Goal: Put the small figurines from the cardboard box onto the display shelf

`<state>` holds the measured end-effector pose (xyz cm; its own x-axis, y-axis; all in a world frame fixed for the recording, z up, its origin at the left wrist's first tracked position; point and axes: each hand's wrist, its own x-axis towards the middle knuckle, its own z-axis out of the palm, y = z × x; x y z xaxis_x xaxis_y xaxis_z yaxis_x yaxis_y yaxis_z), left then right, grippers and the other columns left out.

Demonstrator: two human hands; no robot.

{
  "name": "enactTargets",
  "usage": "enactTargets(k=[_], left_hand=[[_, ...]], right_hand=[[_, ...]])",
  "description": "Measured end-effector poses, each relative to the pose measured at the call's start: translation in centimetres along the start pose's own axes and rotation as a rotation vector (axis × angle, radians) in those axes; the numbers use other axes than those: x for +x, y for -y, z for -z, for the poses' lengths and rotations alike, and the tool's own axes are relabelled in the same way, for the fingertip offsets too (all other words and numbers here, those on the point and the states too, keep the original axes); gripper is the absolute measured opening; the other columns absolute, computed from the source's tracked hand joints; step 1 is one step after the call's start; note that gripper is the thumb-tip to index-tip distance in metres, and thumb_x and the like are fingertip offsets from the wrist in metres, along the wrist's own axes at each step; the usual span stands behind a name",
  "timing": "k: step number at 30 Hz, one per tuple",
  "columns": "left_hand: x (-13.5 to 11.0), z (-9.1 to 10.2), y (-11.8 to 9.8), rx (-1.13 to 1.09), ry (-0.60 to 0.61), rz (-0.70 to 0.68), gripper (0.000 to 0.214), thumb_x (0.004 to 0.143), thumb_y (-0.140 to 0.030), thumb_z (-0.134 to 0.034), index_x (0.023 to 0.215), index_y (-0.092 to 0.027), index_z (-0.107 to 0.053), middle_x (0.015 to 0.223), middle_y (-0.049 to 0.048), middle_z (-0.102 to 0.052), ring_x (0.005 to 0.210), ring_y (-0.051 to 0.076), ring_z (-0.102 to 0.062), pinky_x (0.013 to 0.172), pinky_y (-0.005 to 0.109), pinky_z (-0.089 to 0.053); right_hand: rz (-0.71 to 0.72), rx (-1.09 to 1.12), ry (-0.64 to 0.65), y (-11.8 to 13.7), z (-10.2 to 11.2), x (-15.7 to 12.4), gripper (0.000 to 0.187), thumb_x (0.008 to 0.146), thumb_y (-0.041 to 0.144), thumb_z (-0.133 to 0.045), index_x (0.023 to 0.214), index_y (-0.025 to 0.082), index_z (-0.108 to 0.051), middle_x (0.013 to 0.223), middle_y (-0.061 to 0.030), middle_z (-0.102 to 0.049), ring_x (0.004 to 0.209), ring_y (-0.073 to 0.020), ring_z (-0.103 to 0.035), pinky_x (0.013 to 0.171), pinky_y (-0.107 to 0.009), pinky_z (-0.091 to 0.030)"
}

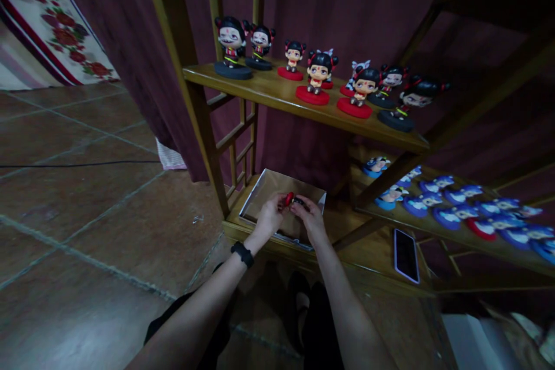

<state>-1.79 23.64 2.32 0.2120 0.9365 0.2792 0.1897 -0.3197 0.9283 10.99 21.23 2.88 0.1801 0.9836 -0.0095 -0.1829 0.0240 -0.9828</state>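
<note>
My left hand [269, 215] and my right hand [309, 217] meet over a shallow open box [260, 192] on the bottom shelf. Together they pinch a small figurine [292, 200]: the left fingers grip its red base, the right fingers its dark head. Both hands are closed on it. A black band sits on my left wrist.
A wooden shelf unit [203, 121] stands ahead. Its upper shelf carries several big-headed dolls on red and dark bases [318, 78]. A lower right shelf holds several blue figurines [451, 202]. A phone [406, 254] lies flat on the bottom shelf. Tiled floor spreads to the left.
</note>
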Motion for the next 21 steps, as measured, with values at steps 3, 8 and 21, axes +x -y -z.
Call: enactTargets(k=[3,8,21], left_hand=[[-0.4,0.3,-0.8,0.251,0.017,-0.076,0.033,0.076,-0.014,-0.052,0.109,-0.017,-0.055,0.097,0.0085,-0.064,0.083,0.017,-0.06,0.075,0.029,-0.046],[-1.4,0.6,-2.5,0.642,0.063,-0.122,0.043,0.079,-0.012,-0.046,0.121,-0.019,-0.044,0.108,0.0097,-0.059,0.096,0.019,-0.057,0.08,0.029,-0.045],[-1.8,0.5,-3.0,1.005,0.194,-0.283,0.056,0.077,-0.007,-0.041,0.131,-0.01,-0.029,0.106,0.0158,-0.057,0.097,0.021,-0.054,0.081,0.032,-0.041]], right_hand=[[-0.002,0.042,-0.018,0.2,0.0,-0.2,0.034,0.066,0.035,-0.064,0.097,0.021,-0.061,0.085,-0.0008,-0.068,0.076,-0.0149,-0.063,0.079,-0.033,-0.05],[-0.013,0.076,-0.026,-0.1,0.0,-0.1,0.03,0.066,0.038,-0.064,0.092,0.023,-0.062,0.085,-0.0005,-0.067,0.076,-0.0155,-0.062,0.075,-0.032,-0.051],[-0.165,0.228,-0.003,-0.1,0.5,-0.1,0.025,0.063,0.037,-0.066,0.082,0.021,-0.062,0.08,-0.0014,-0.068,0.072,-0.0176,-0.064,0.068,-0.033,-0.052]])
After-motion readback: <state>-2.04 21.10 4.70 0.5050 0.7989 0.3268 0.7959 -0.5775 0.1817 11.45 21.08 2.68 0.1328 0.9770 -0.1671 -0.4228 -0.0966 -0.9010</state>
